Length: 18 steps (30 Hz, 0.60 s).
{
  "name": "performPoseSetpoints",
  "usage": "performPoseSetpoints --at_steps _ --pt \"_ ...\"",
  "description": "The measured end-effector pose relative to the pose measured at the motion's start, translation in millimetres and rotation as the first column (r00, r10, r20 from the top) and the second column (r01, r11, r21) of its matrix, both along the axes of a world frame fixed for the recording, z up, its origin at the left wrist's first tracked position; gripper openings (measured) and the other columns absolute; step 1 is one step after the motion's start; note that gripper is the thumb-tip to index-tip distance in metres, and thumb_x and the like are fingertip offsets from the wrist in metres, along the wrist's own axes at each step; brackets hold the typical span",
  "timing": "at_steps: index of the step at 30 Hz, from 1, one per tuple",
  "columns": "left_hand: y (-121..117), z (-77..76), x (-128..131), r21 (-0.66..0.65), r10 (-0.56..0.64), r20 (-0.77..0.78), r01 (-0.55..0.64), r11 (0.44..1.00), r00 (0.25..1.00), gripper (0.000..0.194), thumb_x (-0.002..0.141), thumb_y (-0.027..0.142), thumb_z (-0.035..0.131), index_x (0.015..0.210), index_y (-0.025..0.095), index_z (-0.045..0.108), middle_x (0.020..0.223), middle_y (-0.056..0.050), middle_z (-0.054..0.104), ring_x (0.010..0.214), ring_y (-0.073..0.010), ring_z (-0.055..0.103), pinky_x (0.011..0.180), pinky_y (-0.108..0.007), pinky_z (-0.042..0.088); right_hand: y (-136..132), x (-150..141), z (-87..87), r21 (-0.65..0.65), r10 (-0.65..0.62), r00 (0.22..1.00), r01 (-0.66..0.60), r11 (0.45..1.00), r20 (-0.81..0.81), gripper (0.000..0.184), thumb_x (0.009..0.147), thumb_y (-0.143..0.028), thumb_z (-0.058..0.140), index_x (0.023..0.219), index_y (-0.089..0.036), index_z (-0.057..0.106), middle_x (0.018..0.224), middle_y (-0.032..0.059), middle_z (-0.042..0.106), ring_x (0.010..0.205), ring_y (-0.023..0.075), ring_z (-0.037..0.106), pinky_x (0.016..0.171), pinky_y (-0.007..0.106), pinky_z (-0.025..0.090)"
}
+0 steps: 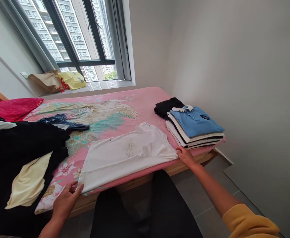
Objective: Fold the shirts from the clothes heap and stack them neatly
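Note:
A white T-shirt (120, 152) lies flat along the near edge of the bed, its near side folded over lengthwise and its collar toward the right. My left hand (66, 200) pinches the hem corner at the shirt's lower left. At the opposite end, my right hand (186, 157) grips the near shoulder corner between thumb and fingers. Just beyond my right hand stands a stack of folded clothes (188, 140) with a blue polo shirt (196, 120) on top.
Loose dark clothes (23, 142) with a cream garment (30, 181) and jeans (65, 122) heap at the left. Black folded clothing (169, 106) sits behind the stack. A pink floral bedsheet (147, 99) covers the bed. Paper bag (47, 81) and yellow bag (72, 80) rest on the windowsill.

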<state>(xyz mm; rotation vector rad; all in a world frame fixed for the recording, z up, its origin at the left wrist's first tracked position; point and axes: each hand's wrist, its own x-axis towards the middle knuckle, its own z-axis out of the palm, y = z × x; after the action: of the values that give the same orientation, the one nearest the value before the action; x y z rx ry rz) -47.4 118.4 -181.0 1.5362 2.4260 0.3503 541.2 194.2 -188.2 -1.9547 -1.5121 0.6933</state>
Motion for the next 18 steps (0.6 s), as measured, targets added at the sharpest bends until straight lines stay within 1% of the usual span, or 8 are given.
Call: performPoseSetpoints --at_steps 2,3,4,6,9,12,15,18 --pt "-4.1 0.4 5.4 0.167 -0.016 -0.083 0.03 0.986 0.996 0.045 0.079 0.057 0.038 0.106 0.024 0.053 0.099 -0.003 0.068 0.102 -0.0254 0.06 0.089 -0.039 0.045 -7.4 -4.4 8.5 0.116 -0.019 0.999 0.013 0.993 0.045 0.03 0.086 -0.029 0.039 0.105 -0.017 0.058 0.102 0.0089 0.064 0.092 0.0197 0.058 0.08 0.031 0.044" --pt "-6.6 0.5 11.3 0.272 -0.038 -0.138 0.075 0.959 0.99 0.039 0.082 0.053 0.036 0.104 0.026 0.052 0.102 -0.001 0.066 0.105 -0.0242 0.058 0.094 -0.04 0.044 -11.9 -9.5 11.9 0.186 -0.01 0.998 -0.003 0.983 0.067 0.031 0.087 -0.031 0.037 0.106 -0.018 0.058 0.108 0.0094 0.062 0.098 0.0206 0.056 0.085 0.032 0.042" --pt "-9.1 0.5 19.6 0.367 -0.076 -0.186 0.141 0.919 0.98 0.033 0.084 0.049 0.035 0.103 0.028 0.051 0.106 0.001 0.065 0.109 -0.0224 0.056 0.098 -0.041 0.041 -16.7 -17.0 14.3 0.257 0.012 0.996 -0.035 0.966 0.091 0.031 0.088 -0.031 0.036 0.106 -0.018 0.058 0.109 0.0095 0.062 0.101 0.021 0.055 0.089 0.033 0.042" --pt "-13.8 0.6 44.5 0.459 -0.214 -0.234 0.302 0.836 0.948 0.026 0.087 0.042 0.033 0.104 0.033 0.051 0.112 0.003 0.062 0.114 -0.0185 0.053 0.104 -0.038 0.038 -26.5 -39.1 15.2 0.38 0.099 0.985 -0.146 0.914 0.14 0.032 0.09 -0.031 0.033 0.105 -0.019 0.058 0.106 0.0097 0.062 0.102 0.0211 0.055 0.092 0.035 0.042" --pt "-17.1 0.0 98.8 0.379 -0.478 -0.223 0.528 0.76 0.849 0.035 0.09 0.03 0.027 0.112 0.031 0.055 0.122 -0.001 0.06 0.125 -0.0162 0.045 0.111 -0.034 0.032 -40.3 -85.3 7.6 0.451 0.284 0.938 -0.345 0.823 0.198 0.033 0.091 -0.028 0.032 0.11 -0.02 0.058 0.109 0.009 0.061 0.108 0.021 0.053 0.098 0.039 0.041" --pt "-14.5 -1.9 160.1 0.259 -0.633 -0.244 0.678 0.688 0.735 0.043 0.092 0.023 0.025 0.127 0.024 0.05 0.136 -0.001 0.051 0.134 -0.0153 0.034 0.116 -0.037 0.024 -52.2 -135.1 -5.1 0.439 0.422 0.858 -0.513 0.737 0.294 0.039 0.093 -0.027 0.031 0.125 -0.02 0.051 0.128 0.0081 0.053 0.125 0.0214 0.042 0.109 0.045 0.031" --pt "-9.2 -4.5 210.7 0.209 -0.68 -0.244 0.722 0.66 0.692 0.047 0.094 0.026 0.023 0.138 0.019 0.037 0.146 -0.004 0.037 0.139 -0.0196 0.025 0.116 -0.05 0.019 -59.9 -174.7 -17.6 0.351 0.517 0.75 -0.655 0.669 0.414 0.046 0.094 -0.027 0.029 0.138 -0.02 0.038 0.144 0.0057 0.039 0.137 0.0215 0.027 0.114 0.046 0.02" --pt "-4.0 -7.7 233.8 0.177 -0.651 -0.217 0.685 0.707 0.727 0.05 0.095 0.032 0.02 0.142 0.019 0.031 0.15 -0.005 0.029 0.14 -0.022 0.021 0.114 -0.057 0.015 -60.7 -191.5 -30.4 0.245 0.573 0.67 -0.724 0.645 0.471 0.05 0.094 -0.031 0.029 0.143 -0.023 0.03 0.148 0.0024 0.031 0.138 0.022 0.023 0.115 0.046 0.013"
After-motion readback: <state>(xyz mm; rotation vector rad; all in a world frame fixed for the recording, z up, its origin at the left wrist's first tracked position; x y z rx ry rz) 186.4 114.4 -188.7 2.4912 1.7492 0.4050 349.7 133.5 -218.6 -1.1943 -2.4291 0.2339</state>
